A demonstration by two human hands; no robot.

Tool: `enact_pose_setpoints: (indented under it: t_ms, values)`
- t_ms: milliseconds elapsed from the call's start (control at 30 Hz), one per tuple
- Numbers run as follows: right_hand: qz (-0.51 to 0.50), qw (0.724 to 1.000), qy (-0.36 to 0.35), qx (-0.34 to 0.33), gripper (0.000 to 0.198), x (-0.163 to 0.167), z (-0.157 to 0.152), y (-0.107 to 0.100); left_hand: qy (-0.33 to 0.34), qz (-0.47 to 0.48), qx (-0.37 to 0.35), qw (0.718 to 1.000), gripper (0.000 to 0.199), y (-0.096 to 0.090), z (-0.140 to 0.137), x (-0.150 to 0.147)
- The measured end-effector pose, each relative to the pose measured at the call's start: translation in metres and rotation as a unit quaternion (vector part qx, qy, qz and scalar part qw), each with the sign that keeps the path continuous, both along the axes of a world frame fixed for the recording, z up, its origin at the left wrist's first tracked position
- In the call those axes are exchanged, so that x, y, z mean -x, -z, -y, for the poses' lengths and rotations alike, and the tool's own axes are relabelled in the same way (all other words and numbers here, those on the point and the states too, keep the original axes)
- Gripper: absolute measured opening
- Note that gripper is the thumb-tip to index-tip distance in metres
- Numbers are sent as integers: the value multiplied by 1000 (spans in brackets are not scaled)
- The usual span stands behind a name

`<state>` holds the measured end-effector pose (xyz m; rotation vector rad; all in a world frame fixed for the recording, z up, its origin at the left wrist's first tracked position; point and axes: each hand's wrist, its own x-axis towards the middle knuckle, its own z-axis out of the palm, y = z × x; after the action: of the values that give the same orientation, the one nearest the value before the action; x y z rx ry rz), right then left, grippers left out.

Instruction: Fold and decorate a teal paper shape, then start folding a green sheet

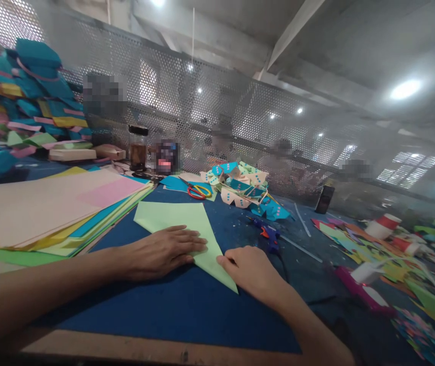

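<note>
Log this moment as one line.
left hand: flat on green paper | right hand: at paper's right edge | nearby: glue gun, scissors, paper stack

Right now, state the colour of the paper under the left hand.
Light green paper, clearest in head view.

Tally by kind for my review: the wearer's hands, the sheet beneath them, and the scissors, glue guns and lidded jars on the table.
Left hand and right hand: 2
Pale green sheet: 1
Scissors: 1
Glue gun: 1
Lidded jar: 1
Total: 6
</note>
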<state>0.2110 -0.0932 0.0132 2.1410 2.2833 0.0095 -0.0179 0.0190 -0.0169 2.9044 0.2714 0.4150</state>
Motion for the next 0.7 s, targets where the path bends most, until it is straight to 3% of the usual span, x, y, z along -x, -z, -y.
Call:
enact_pose_setpoints:
  t_ms: [700]
  values:
    - [14,1000,-17,-14,44,2,2,-1,-9,-19,-3,1000,42,-7,4,-1]
